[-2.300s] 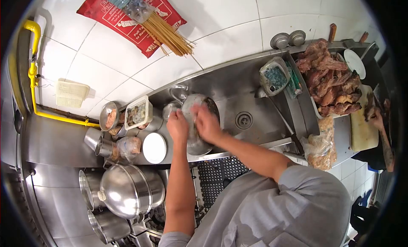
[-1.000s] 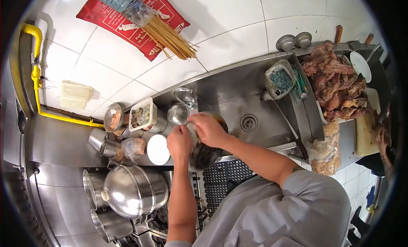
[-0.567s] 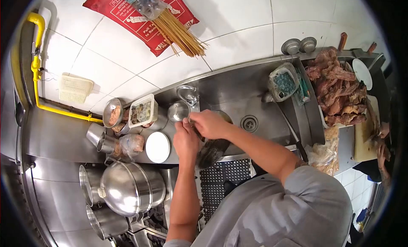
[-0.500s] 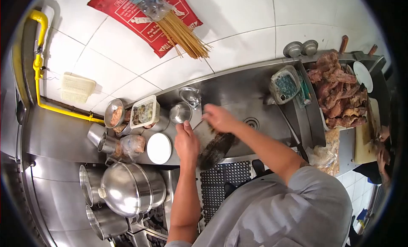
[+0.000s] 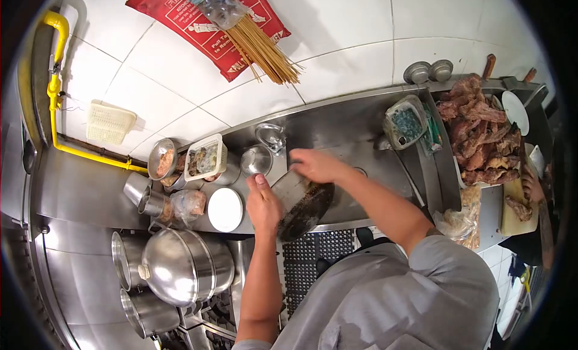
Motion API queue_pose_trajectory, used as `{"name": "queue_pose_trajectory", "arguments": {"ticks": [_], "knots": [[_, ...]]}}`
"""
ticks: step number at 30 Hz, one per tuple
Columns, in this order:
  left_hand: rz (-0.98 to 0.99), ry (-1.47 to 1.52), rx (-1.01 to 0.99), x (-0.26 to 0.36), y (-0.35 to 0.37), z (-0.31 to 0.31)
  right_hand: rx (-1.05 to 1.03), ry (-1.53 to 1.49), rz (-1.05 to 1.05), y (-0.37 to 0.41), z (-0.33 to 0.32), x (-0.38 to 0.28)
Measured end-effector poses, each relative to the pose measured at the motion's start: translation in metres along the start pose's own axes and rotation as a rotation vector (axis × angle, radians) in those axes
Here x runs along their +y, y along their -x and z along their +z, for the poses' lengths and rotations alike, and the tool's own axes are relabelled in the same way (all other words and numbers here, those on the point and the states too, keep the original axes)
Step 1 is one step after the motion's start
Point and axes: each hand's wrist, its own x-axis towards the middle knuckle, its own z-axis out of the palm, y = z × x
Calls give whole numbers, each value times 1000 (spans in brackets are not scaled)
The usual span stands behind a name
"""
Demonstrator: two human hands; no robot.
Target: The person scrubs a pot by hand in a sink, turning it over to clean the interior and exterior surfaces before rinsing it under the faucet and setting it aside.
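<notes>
A steel bowl (image 5: 304, 203), dark and wet with residue inside, is held tilted over the sink (image 5: 388, 169), seemingly so that drips are kept off the worktop (image 5: 78, 199). Its near rim is clamped by the fingers of the left hand (image 5: 265, 205). The right hand (image 5: 316, 165) is laid at the far rim, and whether it grips cannot be told.
</notes>
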Motion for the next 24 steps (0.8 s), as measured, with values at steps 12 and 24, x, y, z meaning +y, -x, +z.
{"name": "queue_pose_trajectory", "arguments": {"ticks": [12, 24], "knots": [[37, -49, 19, 7, 7, 2, -475, -98, -209, -32, 11, -16], [-10, -27, 37, -16, -7, -8, -263, 94, -67, -18, 3, -41]]}}
